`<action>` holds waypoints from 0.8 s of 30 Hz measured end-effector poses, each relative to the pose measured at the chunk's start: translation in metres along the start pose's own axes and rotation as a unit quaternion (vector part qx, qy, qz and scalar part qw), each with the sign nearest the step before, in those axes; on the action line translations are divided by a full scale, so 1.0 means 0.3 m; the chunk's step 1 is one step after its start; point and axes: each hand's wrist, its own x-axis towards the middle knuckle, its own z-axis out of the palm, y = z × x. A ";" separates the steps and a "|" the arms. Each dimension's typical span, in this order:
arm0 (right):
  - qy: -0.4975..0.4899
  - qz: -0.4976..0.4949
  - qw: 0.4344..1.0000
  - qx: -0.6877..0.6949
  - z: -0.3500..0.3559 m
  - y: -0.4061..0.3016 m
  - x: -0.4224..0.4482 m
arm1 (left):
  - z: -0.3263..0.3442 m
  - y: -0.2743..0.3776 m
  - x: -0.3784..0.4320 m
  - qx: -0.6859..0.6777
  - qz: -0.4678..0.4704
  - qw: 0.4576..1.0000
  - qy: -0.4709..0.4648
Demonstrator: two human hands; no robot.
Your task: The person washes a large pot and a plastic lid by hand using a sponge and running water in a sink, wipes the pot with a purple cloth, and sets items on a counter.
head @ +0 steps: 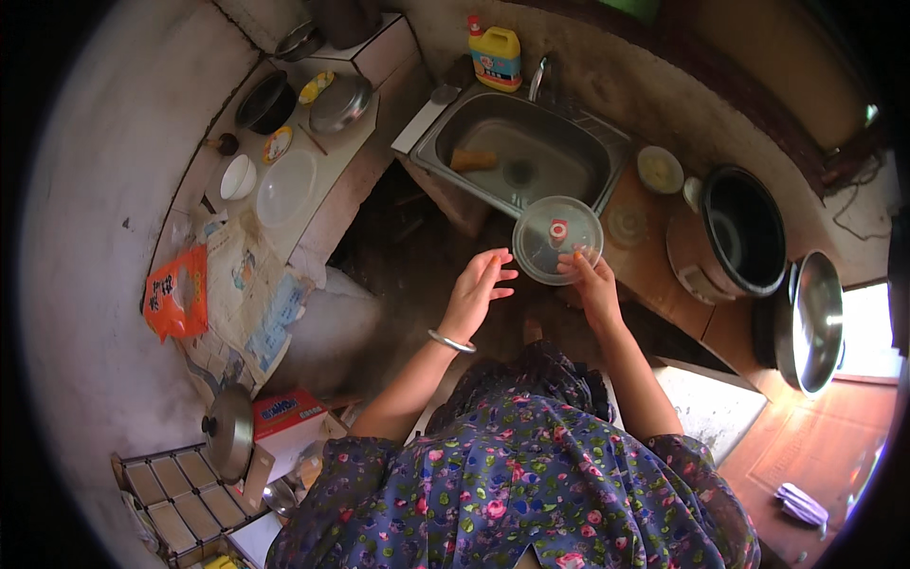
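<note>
Between thumb and fingers, my right hand (597,291) grips the near right edge of a round translucent plastic lid (544,249), which has a red and white piece at its middle. My left hand (480,291) is just left of the lid, fingers apart and holding nothing. A metal bangle (452,341) circles my left wrist. Beyond the lid lies a stainless steel sink (490,131), with a tan block-shaped item (473,159) in its basin. The lid overlaps the sink's near corner in the view.
Right of the sink, a wooden counter (657,277) bears a bowl (660,169), a dark-lined pot (746,231) and a steel pan (817,323). A yellow detergent jug (495,60) stands behind the sink by the faucet (538,80). White bowls (238,178) and a clear plastic lid (286,188) rest on the left ledge.
</note>
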 end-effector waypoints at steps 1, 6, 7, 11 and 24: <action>0.018 0.041 0.999 0.030 0.000 0.000 0.071 | -0.034 0.006 0.035 0.019 0.005 1.000 0.002; 0.073 0.087 0.994 0.004 -0.005 0.029 0.440 | -0.203 0.034 0.282 0.035 -0.024 0.999 0.029; 0.077 0.087 0.993 -0.010 0.000 0.038 0.504 | -0.234 0.038 0.344 0.040 -0.026 0.999 0.025; 0.074 0.135 0.988 -0.014 -0.041 0.128 0.732 | -0.346 0.018 0.655 0.120 -0.043 0.992 -0.016; 0.262 0.214 0.841 -0.423 -0.124 0.470 1.059 | -0.506 -0.247 1.512 0.678 0.092 0.712 -0.156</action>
